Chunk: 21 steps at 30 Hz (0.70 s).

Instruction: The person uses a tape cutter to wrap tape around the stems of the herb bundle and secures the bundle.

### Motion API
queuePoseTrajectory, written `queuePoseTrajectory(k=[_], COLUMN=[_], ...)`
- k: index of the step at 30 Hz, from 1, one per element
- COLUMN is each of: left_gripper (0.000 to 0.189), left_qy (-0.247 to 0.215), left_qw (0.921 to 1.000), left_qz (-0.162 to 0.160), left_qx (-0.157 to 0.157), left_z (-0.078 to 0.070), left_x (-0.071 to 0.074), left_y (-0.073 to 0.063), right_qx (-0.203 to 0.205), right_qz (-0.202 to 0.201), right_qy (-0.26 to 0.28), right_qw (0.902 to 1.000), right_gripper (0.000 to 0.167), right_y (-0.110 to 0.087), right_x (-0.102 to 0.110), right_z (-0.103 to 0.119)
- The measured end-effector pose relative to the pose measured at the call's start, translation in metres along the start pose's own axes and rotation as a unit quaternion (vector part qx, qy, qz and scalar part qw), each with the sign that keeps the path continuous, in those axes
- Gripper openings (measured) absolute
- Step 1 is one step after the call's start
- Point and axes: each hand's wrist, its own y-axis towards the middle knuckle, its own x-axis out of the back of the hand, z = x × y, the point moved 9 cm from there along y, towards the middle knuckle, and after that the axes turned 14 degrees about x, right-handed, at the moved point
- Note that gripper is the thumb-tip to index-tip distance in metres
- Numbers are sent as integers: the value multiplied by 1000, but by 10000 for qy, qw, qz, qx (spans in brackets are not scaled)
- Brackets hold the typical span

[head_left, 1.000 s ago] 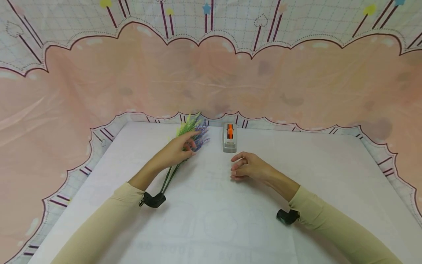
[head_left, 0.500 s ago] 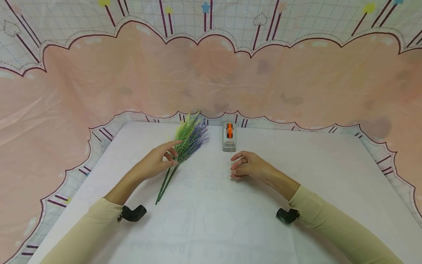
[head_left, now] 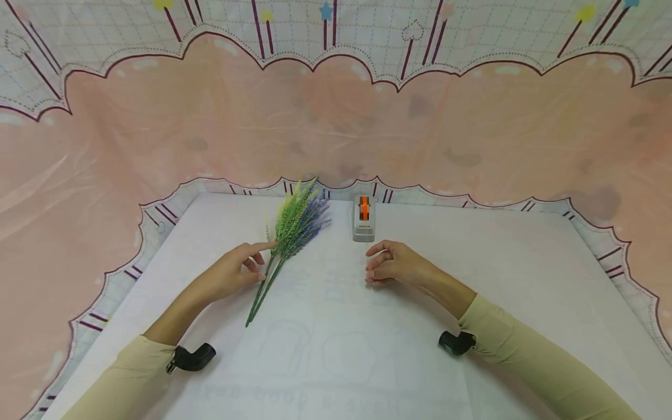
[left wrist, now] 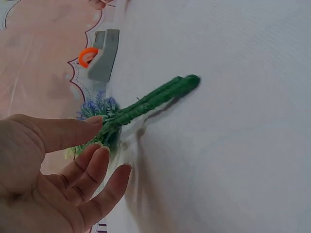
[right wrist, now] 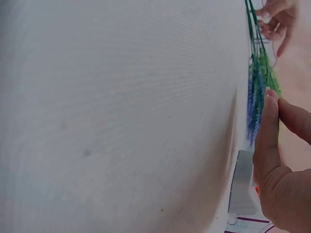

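Flower bunch [head_left: 301, 224] and tape dispenser [head_left: 363, 234] lie near the far edge of a white table [head_left: 336, 356].

The grey dispenser, with its orange ring [head_left: 364, 208], sits just right of the purple and green blossoms, apart from them; the green stems [head_left: 266, 289] slant toward the person. In the head view, left-hand fingertips cover a little of the bunch's left side. Faint lettering shows on the table; behind it hangs a peach cloth [head_left: 336, 128] with scalloped edges and a gridded upper band. The left hand [head_left: 228, 274] is loosely spread at the stems, thumb and fingers apart; whether it touches them I cannot tell. The right hand [head_left: 403, 265], fingers relaxed and slightly bent, holds nothing, just nearer the person than the dispenser.
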Motion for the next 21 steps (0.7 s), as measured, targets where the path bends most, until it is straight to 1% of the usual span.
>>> queuePoseTrajectory(k=[5, 10, 14, 17, 21], left_gripper=[67, 68, 69, 70, 72], left_qy=[-3, -50, 18, 96, 73], left_qw=[10000, 9997, 9996, 9996, 9995], left_qz=[54, 228, 283, 234, 259], left_qx=[-27, 55, 90, 120, 185], left_z=[5, 9, 7, 6, 3], left_x=[-6, -14, -18, -20, -22], left_y=[-4, -4, -4, -4, -3], right_qx=[-16, -16, 3, 3, -21], right_qz=[-29, -10, 22, 24, 12], right_qy=[47, 15, 32, 43, 45], right_qw=[10000, 10000, 10000, 10000, 10000], right_gripper=[49, 49, 49, 49, 49], right_y=[1, 1, 0, 0, 0], right_x=[1, 1, 0, 0, 0], right_z=[-1, -1, 1, 1, 1])
